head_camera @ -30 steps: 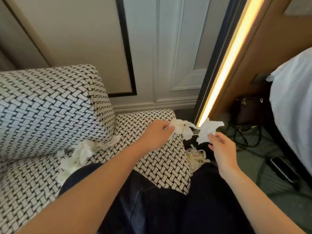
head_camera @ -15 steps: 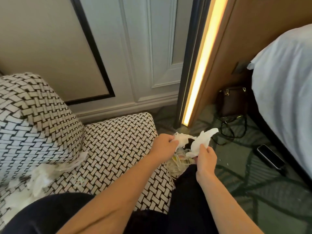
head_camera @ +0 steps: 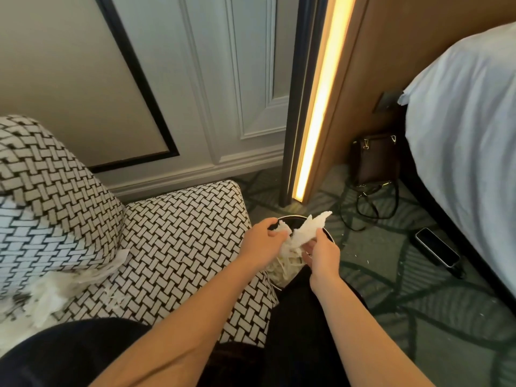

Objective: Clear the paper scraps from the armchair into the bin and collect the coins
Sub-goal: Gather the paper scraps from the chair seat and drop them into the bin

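A black round bin stands on the carpet right of the woven black-and-white armchair, with shredded white paper inside. Both hands are over it. My left hand pinches a small white scrap. My right hand pinches a larger torn white piece that sticks up over the rim. More paper scraps lie in the crease of the armchair seat at the left. No coins are visible.
My dark-trousered legs fill the bottom of the view. A brown handbag with cables sits by the lit wall panel. A phone lies on the green carpet beside the bed at the right.
Both hands moved down and right off the armchair's edge until they were above the bin, still holding the paper. The view turned right, showing more floor and bed.
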